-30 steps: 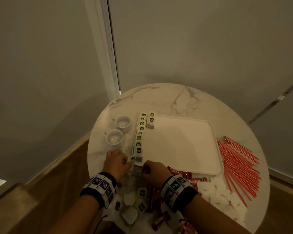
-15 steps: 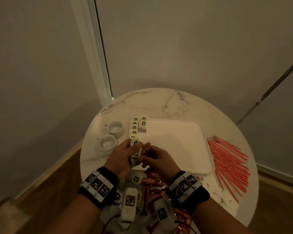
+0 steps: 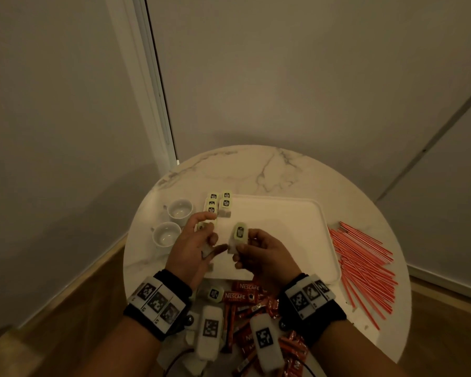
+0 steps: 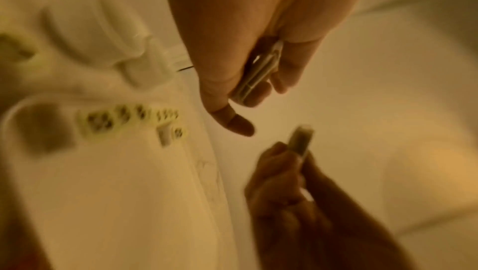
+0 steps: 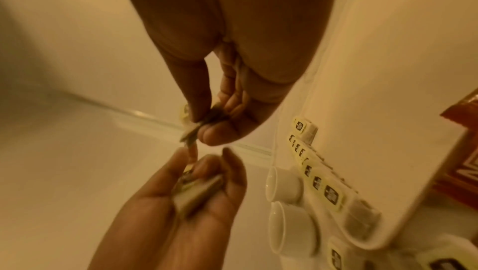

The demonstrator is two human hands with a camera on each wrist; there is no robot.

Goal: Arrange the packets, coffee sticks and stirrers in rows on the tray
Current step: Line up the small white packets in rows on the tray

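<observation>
**Tea packets in both hands, above the tray's near-left corner**

Right hand: thumb and fingertips pinched on a single green-labelled packet, held upright above the tray, clear of its surface. Left hand: fingers curled round a small stack of packets lying across the palm; how many is hard to say, since the wrist views are blurred.

A row of packets runs along the tray's left edge, with a short second row begun just beside it at the far end. Two white cups stand on the desk left of the tray.

Handling, as a judgement: the packets look light, thin and soft (paper envelope, pliable contents), so they will bend or fan if squeezed at the middle. Best taken by the edges near the label end, then laid flat and nudged into line.

Coffee sticks lie heaped at the near rim, red stirrers on the desk to the right. The stirrers look stiff, slim and prone to rolling.
</observation>
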